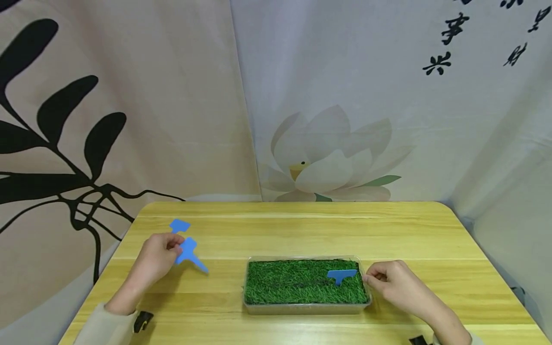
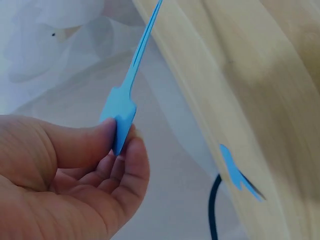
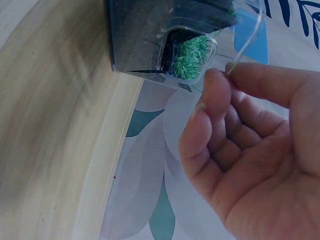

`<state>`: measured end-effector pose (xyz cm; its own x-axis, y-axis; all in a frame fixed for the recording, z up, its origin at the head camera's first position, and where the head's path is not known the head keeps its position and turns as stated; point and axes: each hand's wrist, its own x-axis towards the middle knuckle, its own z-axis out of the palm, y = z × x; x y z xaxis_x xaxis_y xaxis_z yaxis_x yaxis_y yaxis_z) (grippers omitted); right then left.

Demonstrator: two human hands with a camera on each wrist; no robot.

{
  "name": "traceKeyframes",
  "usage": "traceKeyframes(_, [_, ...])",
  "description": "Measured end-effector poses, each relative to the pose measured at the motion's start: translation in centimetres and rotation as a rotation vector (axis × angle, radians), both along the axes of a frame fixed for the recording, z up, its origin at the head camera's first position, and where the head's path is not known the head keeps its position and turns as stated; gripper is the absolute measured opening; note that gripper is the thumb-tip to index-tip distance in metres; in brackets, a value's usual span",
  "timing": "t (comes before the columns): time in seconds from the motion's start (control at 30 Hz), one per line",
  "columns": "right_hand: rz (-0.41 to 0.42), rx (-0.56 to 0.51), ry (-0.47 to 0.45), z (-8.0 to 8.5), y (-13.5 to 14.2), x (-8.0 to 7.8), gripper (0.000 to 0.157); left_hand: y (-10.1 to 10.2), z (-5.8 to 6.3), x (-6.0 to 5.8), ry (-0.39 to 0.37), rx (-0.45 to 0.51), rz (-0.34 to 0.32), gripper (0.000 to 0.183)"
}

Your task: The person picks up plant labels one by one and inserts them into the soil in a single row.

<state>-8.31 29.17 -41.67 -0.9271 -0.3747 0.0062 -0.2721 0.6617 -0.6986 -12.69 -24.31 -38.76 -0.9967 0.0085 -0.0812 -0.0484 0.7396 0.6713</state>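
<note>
- While your left hand pinches at least 1 blue tag, a loose tag lies just beyond it on the counter.
- Your right hand grips the clear tray by the rim at its right end.
- Near that end, 1 upright tag stands in the tray's green turf, its head showing above the blades.

Curtained-off spot, rm type unclear: plant-print drapes behind wood-grain tbl.
</note>
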Motion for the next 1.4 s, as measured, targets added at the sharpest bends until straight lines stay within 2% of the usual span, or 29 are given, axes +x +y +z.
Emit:
traceKeyframes(0.17, [0.003,-0.004,-0.010,0.0,0.1,0.0,0.020,0.9,0.4,0.6,0.107,0.008,0.036,0.026])
traceKeyframes(0.43, [0.002,-0.003,-0.032,0.0,0.0,0.0,0.020,2.4,0.5,1.3,0.289,0.027,0.113,0.017])
traceKeyframes(0.6, [-0.003,-0.005,-0.044,0.1,0.0,0.0,0.019,3.6,0.6,1.8,0.417,0.076,0.150,0.009])
traceKeyframes(0.8, [-0.008,-0.001,-0.052,0.2,0.0,0.0,0.018,5.2,0.6,2.3,0.542,0.188,0.127,0.008])
traceKeyframes(0.93, [-0.007,0.002,-0.051,0.2,0.0,0.0,0.018,6.3,0.7,2.6,0.559,0.227,0.101,0.009])
traceKeyframes(1.23, [-0.002,-0.010,-0.045,0.1,0.0,0.0,0.020,8.4,0.4,3.0,0.534,0.301,0.100,0.008])
traceKeyframes(1.4, [-0.003,-0.011,-0.036,0.1,0.0,0.1,0.020,9.2,0.0,3.3,0.550,0.331,0.051,0.010])
